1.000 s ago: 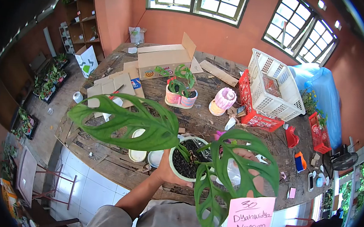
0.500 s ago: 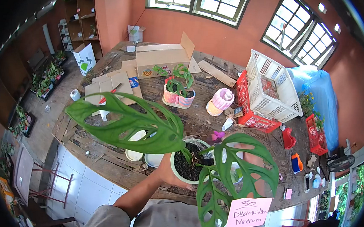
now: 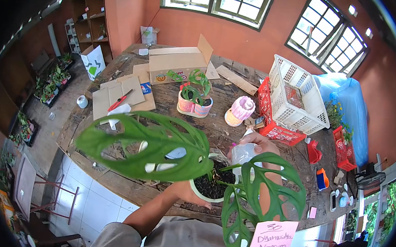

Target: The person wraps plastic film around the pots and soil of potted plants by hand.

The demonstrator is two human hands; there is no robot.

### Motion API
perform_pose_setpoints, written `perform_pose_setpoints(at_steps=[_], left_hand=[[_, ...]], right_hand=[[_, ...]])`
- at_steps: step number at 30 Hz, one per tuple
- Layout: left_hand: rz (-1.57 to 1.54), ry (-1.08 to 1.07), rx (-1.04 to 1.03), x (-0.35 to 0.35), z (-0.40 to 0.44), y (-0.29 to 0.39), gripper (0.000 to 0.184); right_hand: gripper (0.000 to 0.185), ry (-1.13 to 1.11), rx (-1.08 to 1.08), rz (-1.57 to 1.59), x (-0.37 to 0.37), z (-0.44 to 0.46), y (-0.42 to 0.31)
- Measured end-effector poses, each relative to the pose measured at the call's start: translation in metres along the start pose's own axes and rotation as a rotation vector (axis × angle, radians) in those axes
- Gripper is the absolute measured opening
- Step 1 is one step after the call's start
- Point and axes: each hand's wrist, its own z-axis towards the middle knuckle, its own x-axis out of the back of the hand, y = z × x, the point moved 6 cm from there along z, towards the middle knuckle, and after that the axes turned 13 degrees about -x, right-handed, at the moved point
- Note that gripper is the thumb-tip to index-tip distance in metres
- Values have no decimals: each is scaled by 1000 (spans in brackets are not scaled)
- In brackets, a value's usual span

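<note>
My left hand (image 3: pixel 190 194) is wrapped round the side of a pale green pot (image 3: pixel 201 192), close to my body. Dark soil (image 3: pixel 213 183) fills the pot. From it grows a plant with large holed leaves (image 3: pixel 153 144), one spreading left and others right. A pink paper tag (image 3: pixel 273 238) with handwriting hangs at the lower right leaf. My right hand (image 3: pixel 262 142) is closed on a translucent plastic cup (image 3: pixel 245 154) beside the pot's right rim. Leaves cover part of the cup and of my right forearm; what the cup contains, I cannot tell.
On the wooden table are a cardboard box (image 3: pixel 174 69), flat cardboard with a red cutter (image 3: pixel 119 100), a pink double planter (image 3: pixel 193 106) and a pink-purple pot (image 3: pixel 242 109). White and red crates (image 3: pixel 296 103) stand at the right. Shelves and seedling trays line the left.
My right hand has come up from behind the right leaf, with the plastic cup now visible in it. The pot and its leaves have shifted slightly right.
</note>
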Motion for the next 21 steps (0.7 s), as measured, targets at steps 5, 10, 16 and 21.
perform_pose_setpoints(at_steps=[5, 10, 16, 21], left_hand=[[-125, 132, -38, 6, 1, 1, 124], [-245, 331, -28, 10, 2, 2, 125], [-242, 259, -35, 8, 8, 4, 122], [-272, 441, -95, 12, 15, 9, 121]], right_hand=[[25, 74, -9, 54, -19, -18, -1], [39, 295, 60, 87, 6, -45, 29], [31, 347, -72, 64, 28, -63, 55], [31, 348, -36, -168, -2, -72, 53]])
